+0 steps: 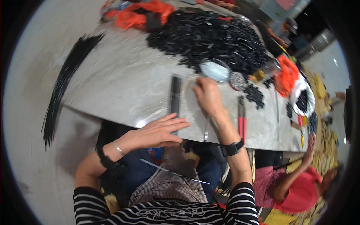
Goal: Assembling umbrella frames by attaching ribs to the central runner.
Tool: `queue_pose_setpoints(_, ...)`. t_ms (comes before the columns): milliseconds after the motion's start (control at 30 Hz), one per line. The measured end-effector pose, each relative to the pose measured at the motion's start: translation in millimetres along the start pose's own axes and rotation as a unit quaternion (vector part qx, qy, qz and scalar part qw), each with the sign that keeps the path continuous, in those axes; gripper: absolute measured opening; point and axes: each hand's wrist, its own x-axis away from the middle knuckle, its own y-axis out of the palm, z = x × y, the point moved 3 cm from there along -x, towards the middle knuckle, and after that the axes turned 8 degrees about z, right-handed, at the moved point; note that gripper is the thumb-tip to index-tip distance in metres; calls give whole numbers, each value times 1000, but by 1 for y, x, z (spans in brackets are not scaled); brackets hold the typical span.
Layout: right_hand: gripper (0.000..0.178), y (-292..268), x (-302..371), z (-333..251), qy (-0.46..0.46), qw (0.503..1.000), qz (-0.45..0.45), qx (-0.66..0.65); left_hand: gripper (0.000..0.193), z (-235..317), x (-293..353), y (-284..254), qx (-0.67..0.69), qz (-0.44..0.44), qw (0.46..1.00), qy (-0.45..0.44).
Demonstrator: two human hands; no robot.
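My left hand (159, 131) lies with its fingers stretched out over the near end of a narrow bundle of straight black strips (174, 93). On the tabletop, just short of a round dish with white contents (215, 71), my right hand (209, 95) has its fingers curled together. Whatever it may pinch is hidden or too small to name. A thin flat strip (207, 129) rests by the right forearm, at the table's near edge. Pliers with red handles (242, 125) lie right of that forearm. Next to the white dish stands a small dish of shiny bits (237, 81).
A large heap of black pieces (213, 37) covers the far table. Long thin black strands (67, 80) hang past the left edge. Orange bags (287, 77) and a white-rimmed container (303, 98) stand right. Someone in a red hat (300, 191) sits nearby. A thin rod (176, 173) crosses my lap.
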Motion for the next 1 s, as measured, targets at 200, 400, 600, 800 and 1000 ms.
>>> queue_pose_setpoints(200,16,15,-13,-13,50,997,-52,-26,13,-4,10,3,-14,14,999,47)
queue_pose_setpoints(400,12,27,-23,-17,16,997,-64,-31,26,-3,11,5,13,5,999,30)
queue_pose_setpoints(600,8,38,-24,-16,-17,998,-53,25,25,-2,9,4,4,4,999,42)
queue_pose_setpoints(800,7,43,-25,-16,-35,998,-40,23,16,-2,8,4,-5,11,999,40)
queue_pose_setpoints(1000,5,47,-25,-23,-43,998,-24,25,16,-3,9,6,-3,4,999,33)
